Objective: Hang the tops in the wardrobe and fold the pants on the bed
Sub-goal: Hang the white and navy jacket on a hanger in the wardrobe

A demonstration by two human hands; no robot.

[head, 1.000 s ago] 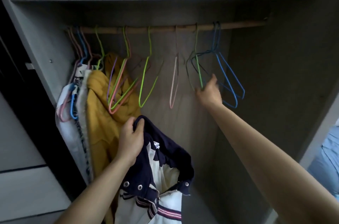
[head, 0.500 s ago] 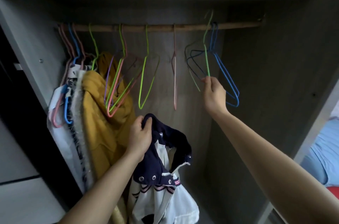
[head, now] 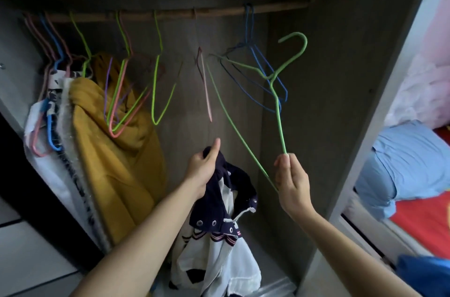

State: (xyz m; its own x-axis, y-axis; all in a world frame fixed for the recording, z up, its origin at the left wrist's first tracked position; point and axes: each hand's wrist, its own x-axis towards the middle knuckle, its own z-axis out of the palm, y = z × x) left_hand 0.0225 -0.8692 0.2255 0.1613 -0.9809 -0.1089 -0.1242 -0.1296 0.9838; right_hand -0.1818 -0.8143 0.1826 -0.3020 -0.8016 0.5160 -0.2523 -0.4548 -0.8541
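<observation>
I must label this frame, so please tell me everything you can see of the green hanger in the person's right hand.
The green hanger is thin, coated-looking wire: an open hook, a twisted neck and a triangular frame. It hangs on nothing, tilted, with its hook up in the air below the wooden rail. The right hand pinches its lower corner.

Hidden in right hand: green hanger corner; top cropped at bottom edge.
</observation>
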